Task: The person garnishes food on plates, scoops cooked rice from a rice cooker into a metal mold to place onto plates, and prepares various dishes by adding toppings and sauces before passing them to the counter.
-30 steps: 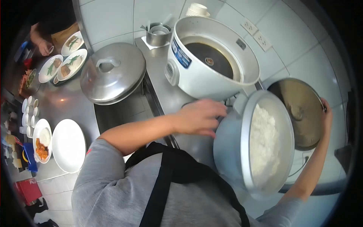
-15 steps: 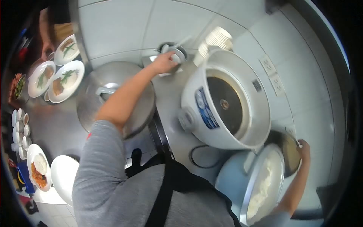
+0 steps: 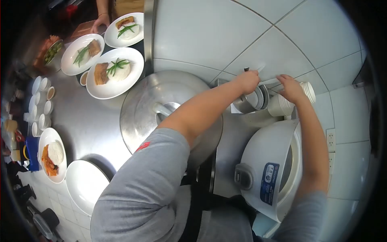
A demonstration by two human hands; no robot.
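Pale utensil: long, slim and whitish (image 3: 269,81), lay slantwise in the upper right of the frame, above the steel pot's mouth; its far ends were partly hidden by fingers.
Utensil to grip: spanned the gap between the two hands, one end at the left grip (image 3: 248,82), the other at the fingertips of the right grip (image 3: 291,88).
Left grip: fingers curled over the pot's rim; whether they were closed on the utensil could not be told.
Right grip: fingers bent, tips at the utensil's end; pinch or mere touch, could not tell.
Steel pot: small, round, grey and shiny (image 3: 243,105), just below the left grip, a smaller metal cup (image 3: 254,99) inside it.
Second stem: translucent sliver (image 3: 261,67), tilted up just beside the left grip, blurred.
White cups: nested stack (image 3: 281,105) near the pot, below the right grip.
Rice cooker: white, blue label (image 3: 269,183) on its side, lower right, partly behind the right forearm.
Metal lid: broad, domed (image 3: 181,86), centre of the frame, crossed by the left arm.
Bench: steel (image 3: 88,125), at left, carrying three plates (image 3: 121,89) of rice, meat and green strips in the upper left.
Co-worker: one hand (image 3: 100,22) near those plates.
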